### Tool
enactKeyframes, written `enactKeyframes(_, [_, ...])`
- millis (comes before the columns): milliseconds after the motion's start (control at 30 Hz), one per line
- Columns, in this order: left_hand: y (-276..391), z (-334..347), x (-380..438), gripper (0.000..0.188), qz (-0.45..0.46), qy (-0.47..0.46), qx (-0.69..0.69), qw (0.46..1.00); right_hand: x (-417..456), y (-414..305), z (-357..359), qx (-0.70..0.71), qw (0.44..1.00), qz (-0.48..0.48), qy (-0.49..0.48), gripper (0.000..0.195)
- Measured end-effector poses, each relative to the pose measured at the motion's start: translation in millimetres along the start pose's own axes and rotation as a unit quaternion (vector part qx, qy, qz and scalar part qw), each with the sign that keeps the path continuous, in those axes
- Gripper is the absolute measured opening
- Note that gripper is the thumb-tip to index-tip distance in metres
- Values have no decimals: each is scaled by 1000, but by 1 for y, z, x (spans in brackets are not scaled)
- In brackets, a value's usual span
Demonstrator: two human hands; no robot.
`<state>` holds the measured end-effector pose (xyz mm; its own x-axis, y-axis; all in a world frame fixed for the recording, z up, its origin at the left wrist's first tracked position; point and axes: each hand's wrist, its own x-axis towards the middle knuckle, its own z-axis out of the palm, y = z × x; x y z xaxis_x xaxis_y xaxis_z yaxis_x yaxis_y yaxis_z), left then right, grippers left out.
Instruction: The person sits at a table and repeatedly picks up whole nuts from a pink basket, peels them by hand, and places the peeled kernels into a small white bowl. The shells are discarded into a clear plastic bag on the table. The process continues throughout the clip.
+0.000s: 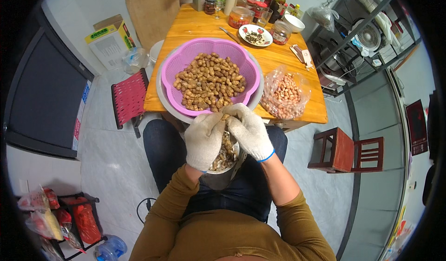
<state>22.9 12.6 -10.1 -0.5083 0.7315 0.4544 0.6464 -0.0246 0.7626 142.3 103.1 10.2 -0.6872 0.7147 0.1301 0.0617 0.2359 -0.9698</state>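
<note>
Both my hands wear white knitted work gloves and meet over a bucket (238, 153) between my knees. A peanut in its shell (225, 117) is pinched between the fingertips of my left hand (204, 141) and my right hand (248, 130). Broken peanut shells (224, 154) fill the bucket below. Just beyond my fingers, a purple plastic colander (168, 83) holds a heap of unshelled peanuts (210, 81); it sits in a wider grey basin (259, 92). To its right, a clear plastic bag (303, 90) contains shelled pink-skinned peanuts (287, 90).
Behind the colander on the wooden table (190, 22) are a knife (228, 34), a plate with dark bits (265, 39), jars and bottles (277, 3). A red woven folding stool (129, 97) stands left, a wooden chair (343, 151) right. A metal shelf (371, 17) holds a fan (367, 34).
</note>
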Motion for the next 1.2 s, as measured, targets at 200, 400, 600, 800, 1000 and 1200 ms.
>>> enactKeyframes(200, [0, 8, -5, 20, -263, -1, -361, 895, -1, 8, 24, 7, 993, 61, 101, 20])
enactKeyframes(400, [-14, 5, 1, 26, -310, -47, -504, 805, -2, 6, 33, 53, 990, 33, 127, 25])
enactKeyframes(600, [-11, 15, 2, 28, -262, 23, -343, 902, -2, -8, 30, -107, 987, -33, 112, 25])
enactKeyframes(800, [-9, 22, 0, 28, -268, 69, -428, 860, -3, -8, 24, -168, 982, -42, 72, 25])
enactKeyframes(1000, [-8, 8, 0, 29, -298, -37, -545, 783, -3, -2, 14, 52, 992, 21, 111, 20])
enactKeyframes(1200, [-13, 1, -1, 28, -319, -136, -582, 736, 3, -22, -16, 289, 932, 211, -59, 23])
